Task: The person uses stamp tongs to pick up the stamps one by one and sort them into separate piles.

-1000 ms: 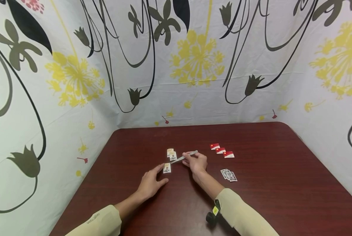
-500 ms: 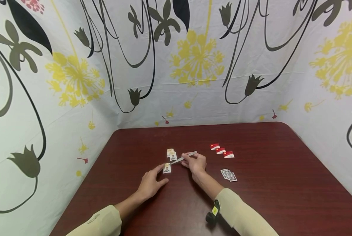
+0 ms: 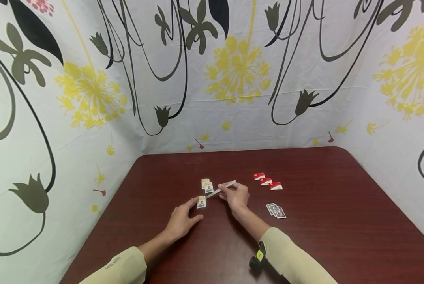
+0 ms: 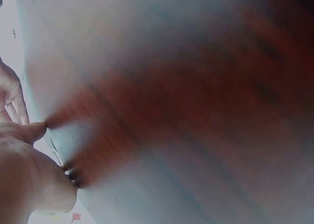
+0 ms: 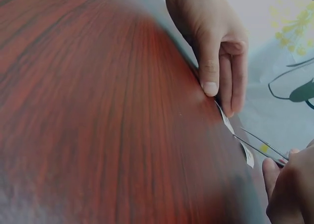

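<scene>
In the head view my right hand (image 3: 236, 196) grips silver tweezers (image 3: 214, 193), their tips at the upper right corner of a small picture card (image 3: 201, 203). The left hand (image 3: 181, 221) rests with its fingertips at that card's left edge, thumb spread to the side. From the right wrist the tweezers (image 5: 257, 144) show two prongs standing apart, one reaching the edge of the card (image 5: 225, 120). There the left hand (image 5: 211, 42) points its fingers down at the card's other end. Just behind lie two overlapping cards (image 3: 208, 187) of the same look.
Three red-and-white cards (image 3: 265, 181) lie in a diagonal row at the back right. Several grey picture cards (image 3: 276, 211) overlap to the right of my right forearm. The brown table (image 3: 322, 244) meets a patterned cloth (image 3: 197, 90) at its back and sides.
My right hand and the tweezers have shifted very slightly to the left. The left hand and the cards look unmoved.
</scene>
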Tool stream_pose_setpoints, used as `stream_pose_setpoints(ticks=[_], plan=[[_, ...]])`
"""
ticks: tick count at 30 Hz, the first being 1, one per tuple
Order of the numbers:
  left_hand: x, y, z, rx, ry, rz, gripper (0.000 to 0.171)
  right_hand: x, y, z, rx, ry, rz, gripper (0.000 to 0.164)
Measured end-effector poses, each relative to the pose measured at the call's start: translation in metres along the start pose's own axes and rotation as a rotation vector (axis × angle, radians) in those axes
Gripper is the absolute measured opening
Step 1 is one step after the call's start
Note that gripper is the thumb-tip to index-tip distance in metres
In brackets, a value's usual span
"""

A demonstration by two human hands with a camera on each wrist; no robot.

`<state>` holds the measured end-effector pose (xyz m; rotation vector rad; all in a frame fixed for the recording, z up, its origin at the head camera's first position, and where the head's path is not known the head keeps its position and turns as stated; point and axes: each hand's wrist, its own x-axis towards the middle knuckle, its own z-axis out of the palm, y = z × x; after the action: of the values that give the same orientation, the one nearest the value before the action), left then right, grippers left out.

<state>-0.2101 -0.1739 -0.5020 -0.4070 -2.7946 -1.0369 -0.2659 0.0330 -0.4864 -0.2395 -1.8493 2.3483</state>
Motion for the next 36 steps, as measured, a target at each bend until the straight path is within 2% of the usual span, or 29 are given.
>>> stream_pose_setpoints(ticks=[7, 15, 27, 36], plan=[[-0.0007, 0.0012, -0.0001, 0.001, -0.007, -0.003, 0.063, -0.0028, -0.0006, 0.0034, -0.003, -0.020, -0.035, 0.020], [0.0002, 0.0004, -0.0003, 0.001, -0.004, -0.006, 0.064, 0.0008, -0.0011, -0.0003, -0.009, 0.010, -0.054, 0.016], [-0.0005, -0.0004, -0.0006, 0.002, -0.001, 0.005, 0.064, -0.0030, -0.0017, 0.0025, -0.064, -0.032, -0.104, 0.020], [-0.0010, 0.0000, -0.0006, 0.012, -0.001, 0.012, 0.063, -0.0062, -0.0008, 0.0030, -0.032, -0.034, -0.061, 0.016]])
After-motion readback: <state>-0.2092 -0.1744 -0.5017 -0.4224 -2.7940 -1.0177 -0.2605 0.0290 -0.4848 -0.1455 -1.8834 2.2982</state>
